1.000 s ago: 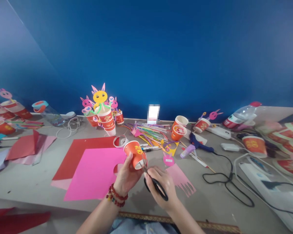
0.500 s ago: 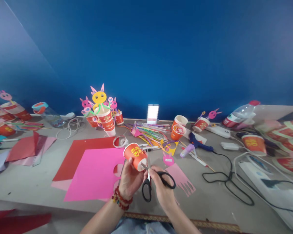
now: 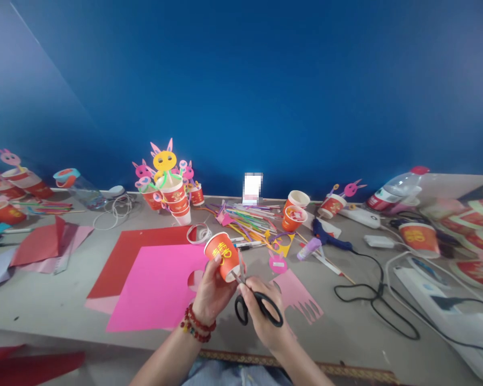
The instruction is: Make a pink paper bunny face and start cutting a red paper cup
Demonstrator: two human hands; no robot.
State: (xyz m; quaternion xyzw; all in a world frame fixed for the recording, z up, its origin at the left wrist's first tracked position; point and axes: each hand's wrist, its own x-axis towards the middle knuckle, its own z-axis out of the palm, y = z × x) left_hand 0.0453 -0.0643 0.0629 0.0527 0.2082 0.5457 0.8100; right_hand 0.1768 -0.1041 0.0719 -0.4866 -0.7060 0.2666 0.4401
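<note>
My left hand (image 3: 212, 292) is wrapped round an orange-red paper cup (image 3: 221, 256) with yellow lettering, tilted so that its base faces down and right. In my right hand (image 3: 265, 311) are black-handled scissors (image 3: 241, 274). The blade tips meet the white base of the cup; how deep they reach is hidden. Both hands are above the table's front part. Just left of the cup lies a bright pink sheet (image 3: 156, 289) with curved cutouts along its right edge, over a red sheet (image 3: 121, 262). A pale pink fringed paper (image 3: 300, 295) lies right of my right hand.
Behind my hands are colourful pipe cleaners (image 3: 245, 217), a roll of white tape (image 3: 199, 233) and paper cups (image 3: 293, 217). To the right are a blue glue gun (image 3: 328, 235) with a black cord and a power strip (image 3: 438, 300). Decorated rabbit cups (image 3: 171, 187) stand back left.
The scissors' blades have drawn closer together, and their handles have turned and moved nearer each other. The cup has rotated slightly in my left hand, which has shifted a little left.
</note>
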